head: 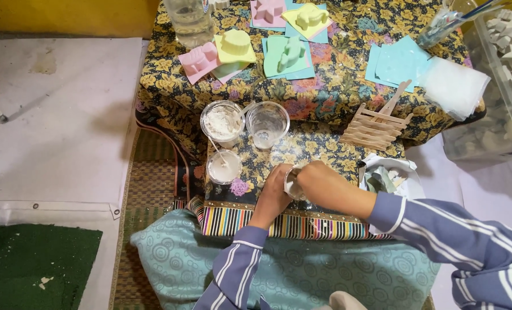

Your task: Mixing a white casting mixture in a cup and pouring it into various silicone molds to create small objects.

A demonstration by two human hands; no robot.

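A small white cup sits on the floral cloth, near its striped border, and is mostly covered by the two hands. Only a bit of pale rim and wall shows between them, so which way it faces and whether it stands upright or tipped cannot be told.

Just left of the cup, the left hand comes up from a striped sleeve, forearm running up and to the right, fingers curled against the cup's left side and gripping it. Just right of the cup, the right hand reaches in from the right, forearm slanting down to the right, fingers bent over the cup's top and right side; whether it pinches anything cannot be told.

Left of the cup stands a cup of white paste with a stick in it. Above that are a cup of white powder and a clear empty cup. Up and right of the held cup lies a row of wooden sticks.
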